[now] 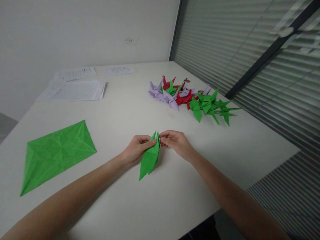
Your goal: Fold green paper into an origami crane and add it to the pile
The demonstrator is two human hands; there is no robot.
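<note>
Left hand (138,146) pinches a pointed, folded green paper form (149,158), likely light, easily crushed, best held mid-body; right hand (178,142) grip unclear.

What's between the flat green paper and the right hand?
In the head view, the left hand lies between them, holding the folded green paper.

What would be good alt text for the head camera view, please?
A person's left hand pinches a folded green paper piece over a white table, with the right hand close by its upper tips. A creased green sheet lies to the left; farther back, purple, red and green origami figures cluster at right and printed pages lie at left.
</note>
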